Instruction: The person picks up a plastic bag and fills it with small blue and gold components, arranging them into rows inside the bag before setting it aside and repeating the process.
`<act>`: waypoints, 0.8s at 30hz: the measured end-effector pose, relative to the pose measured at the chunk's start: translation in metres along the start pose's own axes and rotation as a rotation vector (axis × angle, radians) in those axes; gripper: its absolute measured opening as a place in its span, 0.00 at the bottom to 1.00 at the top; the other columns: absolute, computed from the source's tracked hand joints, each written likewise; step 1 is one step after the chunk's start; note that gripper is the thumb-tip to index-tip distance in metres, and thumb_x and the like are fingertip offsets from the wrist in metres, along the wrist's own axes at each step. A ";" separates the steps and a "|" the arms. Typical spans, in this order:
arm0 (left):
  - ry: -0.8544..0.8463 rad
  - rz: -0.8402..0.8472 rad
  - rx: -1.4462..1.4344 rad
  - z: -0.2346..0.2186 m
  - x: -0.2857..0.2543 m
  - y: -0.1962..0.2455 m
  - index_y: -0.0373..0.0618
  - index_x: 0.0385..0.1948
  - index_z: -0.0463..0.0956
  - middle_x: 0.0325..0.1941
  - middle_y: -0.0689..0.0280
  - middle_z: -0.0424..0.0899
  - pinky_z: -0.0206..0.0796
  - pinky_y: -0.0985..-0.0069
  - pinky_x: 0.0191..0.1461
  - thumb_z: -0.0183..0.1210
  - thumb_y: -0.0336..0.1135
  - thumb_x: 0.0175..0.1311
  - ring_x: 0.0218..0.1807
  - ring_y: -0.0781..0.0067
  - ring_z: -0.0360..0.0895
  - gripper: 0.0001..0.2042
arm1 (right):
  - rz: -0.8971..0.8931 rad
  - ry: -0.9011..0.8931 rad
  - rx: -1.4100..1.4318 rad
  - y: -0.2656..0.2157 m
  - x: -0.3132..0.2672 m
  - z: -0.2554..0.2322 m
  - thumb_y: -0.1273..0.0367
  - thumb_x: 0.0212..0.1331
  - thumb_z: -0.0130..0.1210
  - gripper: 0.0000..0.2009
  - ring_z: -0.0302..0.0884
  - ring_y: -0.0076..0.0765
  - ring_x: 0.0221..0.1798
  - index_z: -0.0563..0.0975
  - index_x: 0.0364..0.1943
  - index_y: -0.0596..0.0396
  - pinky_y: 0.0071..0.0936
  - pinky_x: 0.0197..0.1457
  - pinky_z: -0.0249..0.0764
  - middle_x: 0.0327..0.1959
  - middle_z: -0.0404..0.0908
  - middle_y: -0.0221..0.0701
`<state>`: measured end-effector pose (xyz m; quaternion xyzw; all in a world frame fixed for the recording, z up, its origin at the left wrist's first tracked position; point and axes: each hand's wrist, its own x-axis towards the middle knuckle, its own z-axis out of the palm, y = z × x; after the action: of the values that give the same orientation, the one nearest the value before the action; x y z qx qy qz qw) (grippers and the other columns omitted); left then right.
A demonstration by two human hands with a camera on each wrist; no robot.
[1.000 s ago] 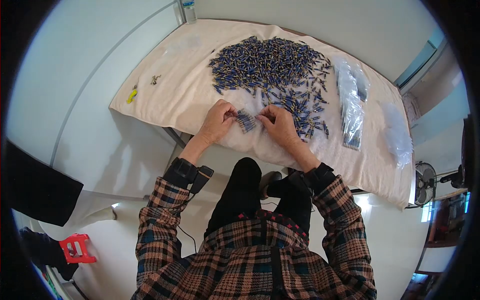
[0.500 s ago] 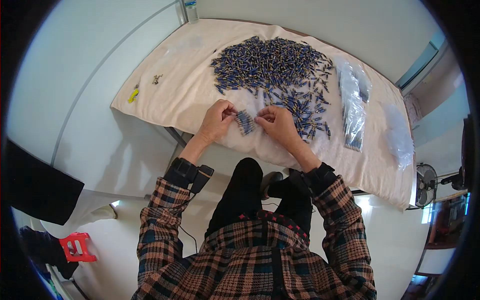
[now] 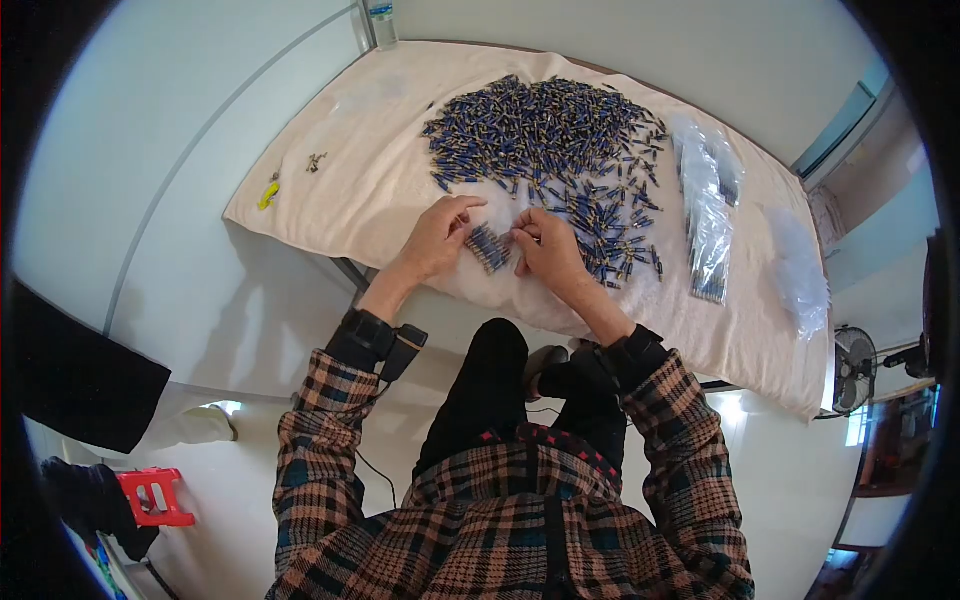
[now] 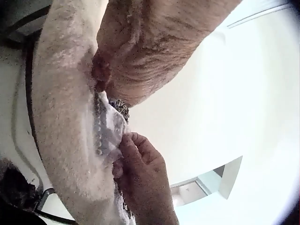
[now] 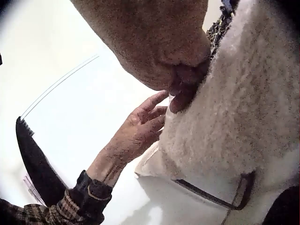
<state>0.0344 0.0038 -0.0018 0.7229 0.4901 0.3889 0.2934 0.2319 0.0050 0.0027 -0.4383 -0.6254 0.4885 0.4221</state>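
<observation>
A small clear plastic bag (image 3: 488, 247) lies on the cloth between both hands, with a row of blue and brass-coloured cylindrical pieces side by side inside it. My right hand (image 3: 552, 246) pinches the bag's edge between thumb and forefinger; in the left wrist view the clear film (image 4: 114, 126) stretches up to these fingers. At the bag's other side is my left hand (image 3: 436, 237), its forefinger fairly straight and its thumb close by the bag. The right wrist view shows the left hand (image 5: 136, 129) with fingers spread and loosely bent.
Beyond the hands a big heap of the same blue pieces (image 3: 530, 125) covers the cloth (image 3: 330, 190), with a looser spread by the right hand. Filled bags (image 3: 706, 220) and clear plastic bags (image 3: 795, 265) lie to the right. A yellow item (image 3: 268, 195) sits at the left edge.
The left fingers, earlier curled at the bag's upper left, have straightened and come off its edge. The right hand has moved slightly left onto the bag's edge.
</observation>
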 end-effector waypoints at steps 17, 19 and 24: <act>-0.592 0.109 0.385 -0.016 0.065 0.007 0.42 0.35 0.75 0.30 0.55 0.75 0.67 0.66 0.37 0.49 0.15 0.40 0.35 0.56 0.74 0.18 | -0.077 -0.341 -0.408 -0.012 0.034 -0.011 0.78 0.47 0.55 0.02 0.79 0.33 0.18 0.76 0.25 0.65 0.25 0.25 0.74 0.19 0.79 0.37; -0.638 0.110 0.395 -0.016 0.068 0.005 0.38 0.32 0.74 0.28 0.55 0.76 0.67 0.67 0.36 0.50 0.17 0.42 0.33 0.58 0.75 0.13 | -0.033 -0.350 -0.388 -0.013 0.034 -0.010 0.78 0.47 0.55 0.02 0.79 0.33 0.17 0.76 0.25 0.65 0.25 0.25 0.75 0.19 0.79 0.37; -0.682 -0.109 0.332 -0.016 0.069 0.006 0.35 0.30 0.76 0.27 0.56 0.79 0.67 0.70 0.35 0.53 0.19 0.44 0.32 0.62 0.77 0.09 | -0.063 -0.375 -0.323 0.000 0.039 -0.010 0.78 0.48 0.54 0.02 0.79 0.32 0.17 0.76 0.27 0.64 0.27 0.25 0.75 0.20 0.79 0.37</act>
<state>0.0385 0.0665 0.0304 0.8214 0.4582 0.0251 0.3388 0.2316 0.0445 0.0081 -0.3820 -0.7761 0.4417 0.2381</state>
